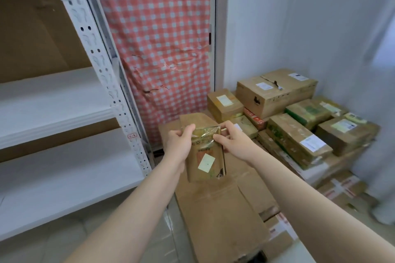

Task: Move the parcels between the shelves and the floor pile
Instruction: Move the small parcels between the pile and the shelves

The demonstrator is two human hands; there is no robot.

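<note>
A small brown cardboard parcel (205, 156) with a pale label and clear tape hangs upright in the air at the centre of the view. My left hand (178, 142) grips its upper left edge. My right hand (232, 142) grips its upper right edge, thumb on the front face. Below it lie large flattened brown boxes (220, 209) on the floor. The floor pile of parcels (299, 132) fills the right corner, with a big brown box (275, 92) on top at the back. White metal shelves (53, 102) stand at the left.
A shelf upright (102, 64) with punched holes runs diagonally between shelves and a red-and-white checked cloth (162, 45) on the door behind. White walls close the corner at right. Tiled floor (89, 232) shows at the bottom left.
</note>
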